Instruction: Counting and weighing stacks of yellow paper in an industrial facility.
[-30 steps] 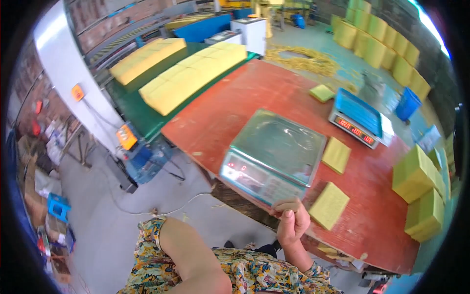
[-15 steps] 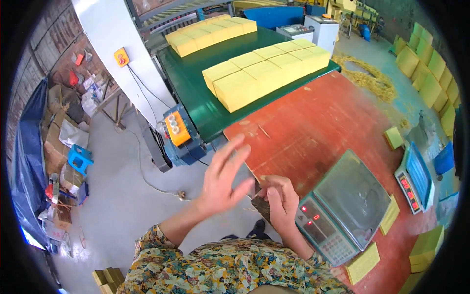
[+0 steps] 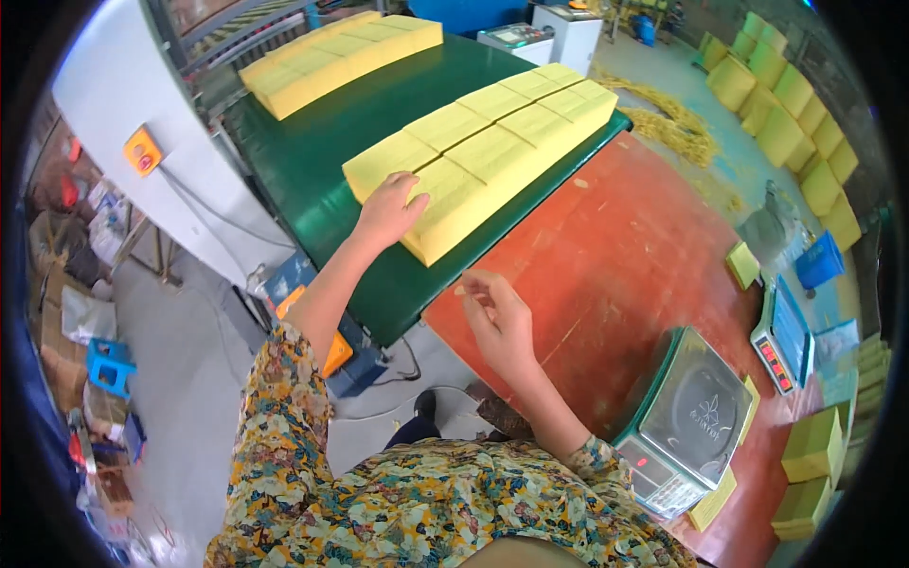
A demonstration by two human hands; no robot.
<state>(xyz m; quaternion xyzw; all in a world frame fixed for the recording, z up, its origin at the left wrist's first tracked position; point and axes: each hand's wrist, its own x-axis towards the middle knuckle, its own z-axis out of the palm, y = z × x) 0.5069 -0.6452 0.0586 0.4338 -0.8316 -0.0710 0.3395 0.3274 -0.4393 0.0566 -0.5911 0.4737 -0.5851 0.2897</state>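
Note:
My left hand [image 3: 390,208] rests flat on the near end of a row of yellow foam blocks [image 3: 492,142] lying on a green conveyor belt [image 3: 322,161]. Its fingers spread over the top of the nearest block [image 3: 454,213], touching it without gripping. My right hand [image 3: 494,317] hovers over the edge of the red table [image 3: 615,256], just below that block, fingers loosely curled and holding nothing. A second row of yellow blocks [image 3: 331,47] lies farther back on the belt.
A grey digital scale [image 3: 696,417] stands on the red table at my right, a second scale [image 3: 786,331] beyond it. Loose yellow blocks [image 3: 810,445] lie at the table's right end. A white machine housing [image 3: 142,151] with an orange button box stands left.
My view has swung left from the scale to the belt. My left hand has reached forward onto the nearest yellow block, and my right hand has left the scale.

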